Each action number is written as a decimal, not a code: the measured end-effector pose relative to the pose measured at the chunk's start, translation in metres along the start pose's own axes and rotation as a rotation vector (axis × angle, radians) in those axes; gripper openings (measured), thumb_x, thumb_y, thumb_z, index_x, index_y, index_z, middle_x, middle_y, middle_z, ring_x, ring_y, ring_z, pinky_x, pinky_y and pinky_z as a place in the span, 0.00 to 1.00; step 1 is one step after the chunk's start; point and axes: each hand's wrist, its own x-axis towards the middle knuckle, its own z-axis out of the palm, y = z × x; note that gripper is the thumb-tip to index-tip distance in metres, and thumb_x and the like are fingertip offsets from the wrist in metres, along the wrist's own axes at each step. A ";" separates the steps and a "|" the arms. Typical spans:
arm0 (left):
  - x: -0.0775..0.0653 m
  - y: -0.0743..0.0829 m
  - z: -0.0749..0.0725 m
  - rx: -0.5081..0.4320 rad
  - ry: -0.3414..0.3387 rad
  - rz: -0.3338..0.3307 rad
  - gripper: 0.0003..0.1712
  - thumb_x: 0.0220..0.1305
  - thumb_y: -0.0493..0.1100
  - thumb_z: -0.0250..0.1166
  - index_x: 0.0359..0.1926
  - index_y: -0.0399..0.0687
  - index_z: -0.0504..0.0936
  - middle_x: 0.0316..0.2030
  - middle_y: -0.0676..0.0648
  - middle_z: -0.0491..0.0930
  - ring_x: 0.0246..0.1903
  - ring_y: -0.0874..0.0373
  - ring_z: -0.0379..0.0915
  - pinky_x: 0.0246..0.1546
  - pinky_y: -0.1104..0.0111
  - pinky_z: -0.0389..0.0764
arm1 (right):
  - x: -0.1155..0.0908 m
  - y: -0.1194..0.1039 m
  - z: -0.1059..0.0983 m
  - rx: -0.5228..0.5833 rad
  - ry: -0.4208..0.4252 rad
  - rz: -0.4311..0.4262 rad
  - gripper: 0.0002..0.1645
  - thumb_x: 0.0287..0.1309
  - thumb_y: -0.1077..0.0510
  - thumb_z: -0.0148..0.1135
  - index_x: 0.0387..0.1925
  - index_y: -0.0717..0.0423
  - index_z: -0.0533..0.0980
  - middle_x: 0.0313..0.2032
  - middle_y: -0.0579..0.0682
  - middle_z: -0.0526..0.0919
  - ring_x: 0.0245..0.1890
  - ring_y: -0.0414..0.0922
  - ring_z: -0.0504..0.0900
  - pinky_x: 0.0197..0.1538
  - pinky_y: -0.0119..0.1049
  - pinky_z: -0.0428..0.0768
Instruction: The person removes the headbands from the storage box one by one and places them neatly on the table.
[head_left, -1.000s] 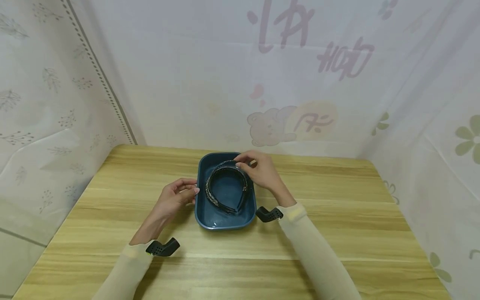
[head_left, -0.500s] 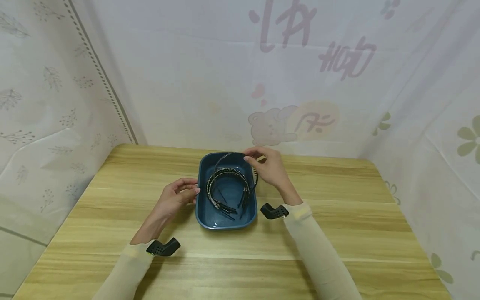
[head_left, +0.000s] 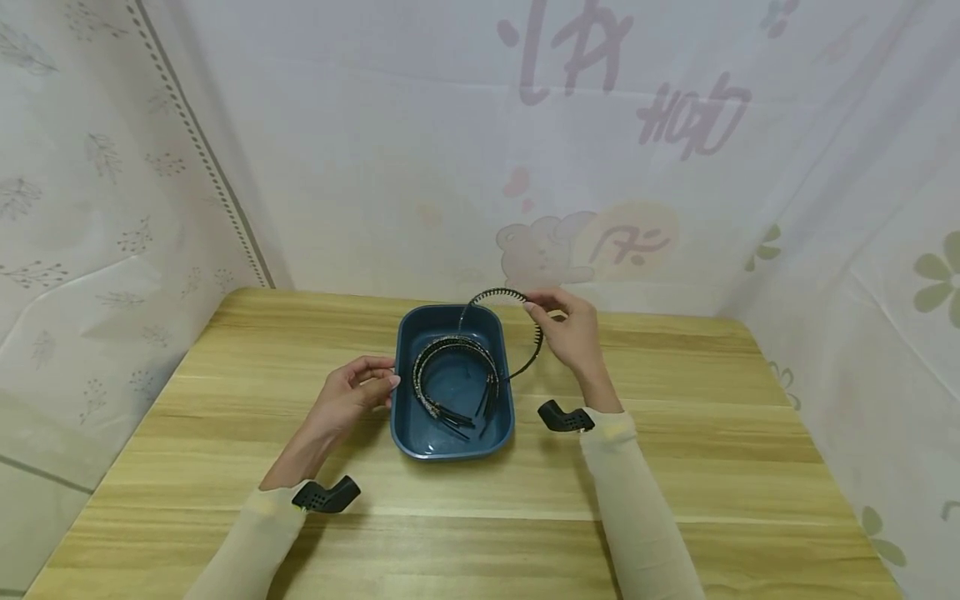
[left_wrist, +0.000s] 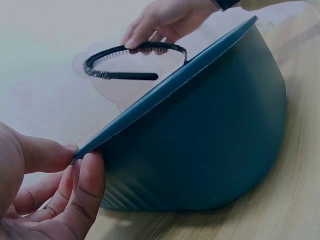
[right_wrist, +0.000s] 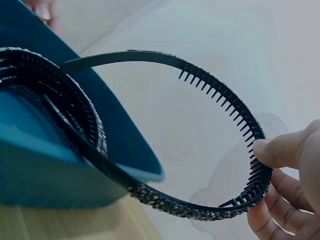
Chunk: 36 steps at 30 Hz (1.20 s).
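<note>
A dark blue plastic basin (head_left: 452,456) stands on the table, with several black headbands (head_left: 427,383) nested in it. My left hand (head_left: 352,393) pinches the basin's left rim between thumb and fingers, as the left wrist view shows closely. In my right hand (head_left: 572,331), thumb and fingers pinch one black toothed headband (right_wrist: 255,131) near the top of its arch. Glittery dark stones cover part of its outer side. This headband is raised above the basin's far right corner, and its ends still reach over the rim.
The wood-grain table (head_left: 675,467) spreads around the basin on all sides. Behind it hangs a pale printed cloth (head_left: 390,167), and similar patterned cloths close in the left and right sides.
My right hand has drawn one headband up out of the stack and moved it to the right, past the rim. The left hand and the basin have stayed in place.
</note>
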 end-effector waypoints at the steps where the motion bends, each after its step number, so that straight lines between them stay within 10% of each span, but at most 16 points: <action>1: 0.000 0.000 0.000 0.000 0.001 -0.002 0.26 0.70 0.32 0.63 0.64 0.23 0.68 0.35 0.55 0.80 0.30 0.65 0.78 0.36 0.73 0.85 | 0.000 0.003 -0.002 0.004 0.017 0.010 0.11 0.67 0.52 0.69 0.47 0.51 0.87 0.40 0.55 0.88 0.40 0.45 0.83 0.35 0.24 0.80; 21: 0.001 -0.005 0.001 -0.001 0.008 -0.018 0.27 0.70 0.35 0.65 0.64 0.26 0.70 0.36 0.54 0.81 0.30 0.64 0.80 0.37 0.71 0.86 | 0.000 0.036 -0.029 -0.052 0.258 0.165 0.11 0.65 0.54 0.70 0.47 0.51 0.87 0.39 0.55 0.89 0.36 0.37 0.81 0.38 0.27 0.77; 36: 0.002 -0.003 0.000 0.001 0.000 -0.012 0.26 0.71 0.33 0.63 0.64 0.25 0.69 0.37 0.53 0.81 0.30 0.63 0.79 0.38 0.71 0.86 | -0.003 0.047 -0.041 0.012 0.266 0.346 0.13 0.64 0.53 0.71 0.48 0.53 0.86 0.40 0.51 0.86 0.34 0.35 0.83 0.39 0.35 0.88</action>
